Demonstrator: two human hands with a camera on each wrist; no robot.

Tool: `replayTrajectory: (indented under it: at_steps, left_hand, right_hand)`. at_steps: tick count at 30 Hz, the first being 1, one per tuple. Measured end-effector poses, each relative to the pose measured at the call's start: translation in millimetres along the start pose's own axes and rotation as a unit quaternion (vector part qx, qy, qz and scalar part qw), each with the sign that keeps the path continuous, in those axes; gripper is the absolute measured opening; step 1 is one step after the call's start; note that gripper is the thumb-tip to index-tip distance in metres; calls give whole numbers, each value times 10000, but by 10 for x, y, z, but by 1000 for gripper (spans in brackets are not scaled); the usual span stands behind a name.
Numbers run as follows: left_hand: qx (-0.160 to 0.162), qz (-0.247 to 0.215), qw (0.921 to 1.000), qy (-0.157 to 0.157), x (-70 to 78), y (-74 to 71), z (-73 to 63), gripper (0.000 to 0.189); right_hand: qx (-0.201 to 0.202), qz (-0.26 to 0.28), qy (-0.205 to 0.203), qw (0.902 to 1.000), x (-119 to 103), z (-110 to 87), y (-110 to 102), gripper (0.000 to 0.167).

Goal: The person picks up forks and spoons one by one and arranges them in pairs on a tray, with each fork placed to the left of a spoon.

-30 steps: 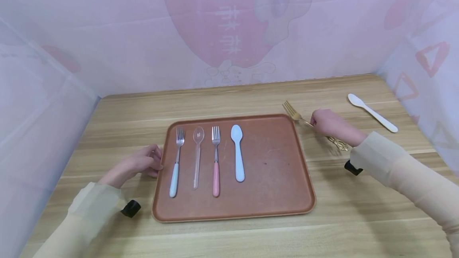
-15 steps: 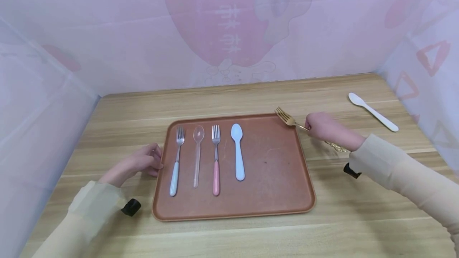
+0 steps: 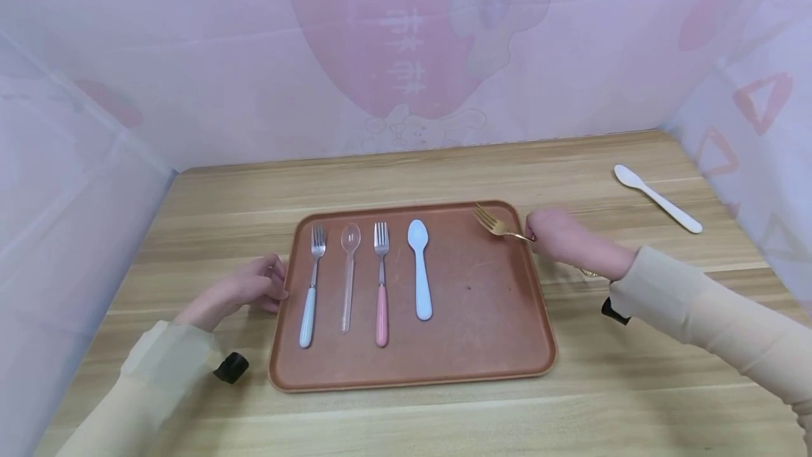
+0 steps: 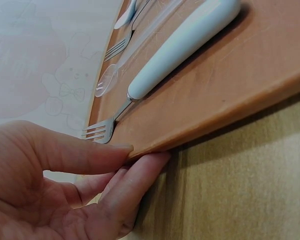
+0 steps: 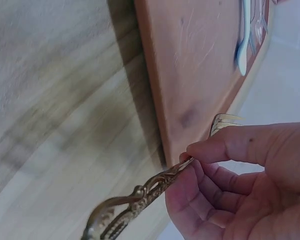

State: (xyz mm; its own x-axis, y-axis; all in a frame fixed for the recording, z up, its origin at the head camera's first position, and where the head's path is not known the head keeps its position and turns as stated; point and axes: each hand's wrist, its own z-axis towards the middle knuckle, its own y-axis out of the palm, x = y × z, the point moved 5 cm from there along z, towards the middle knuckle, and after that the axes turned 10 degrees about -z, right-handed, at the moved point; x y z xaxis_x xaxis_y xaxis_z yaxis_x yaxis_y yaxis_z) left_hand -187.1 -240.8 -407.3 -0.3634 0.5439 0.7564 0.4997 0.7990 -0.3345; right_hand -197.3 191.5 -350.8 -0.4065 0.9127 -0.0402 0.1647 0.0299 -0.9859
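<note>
My right hand [image 3: 564, 237] pinches a gold fork [image 3: 497, 226] by its stem between thumb and fingers. The fork's tines reach over the back right corner of a brown tray [image 3: 482, 344], while its ornate handle [image 5: 135, 202] sticks out behind the hand in the right wrist view. At the tray's left edge, my left hand [image 3: 254, 284] holds the rim, thumb on top and fingers beneath, as the left wrist view shows. On the tray lie a fork with a pale blue handle [image 3: 307, 317], a clear plastic spoon [image 3: 348, 295], a pink-handled fork [image 3: 382, 316] and a light blue spoon [image 3: 422, 281], side by side.
A white spoon [image 3: 666, 206] lies on the wooden table [image 3: 406, 422] at the back right. Pale printed curtains [image 3: 241, 76] rise behind the table and along both sides.
My right hand has moved left and slightly toward me, carrying the gold fork from beside the tray to over its back right corner. The left hand stays at the rim.
</note>
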Motion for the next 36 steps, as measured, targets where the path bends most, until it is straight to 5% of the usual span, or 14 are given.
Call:
replayTrajectory:
  at_steps: [17, 36]
  left_hand:
    - [47, -49, 10000, 56, -5, 3, 8, 31]
    - [12, 30, 10000, 90, -17, -2, 11, 31]
  right_hand:
    - [-30, 540, -134, 9984, -285, -84, 17, 15]
    - [-712, 1307, 251, 9885, -392, -44, 127, 29]
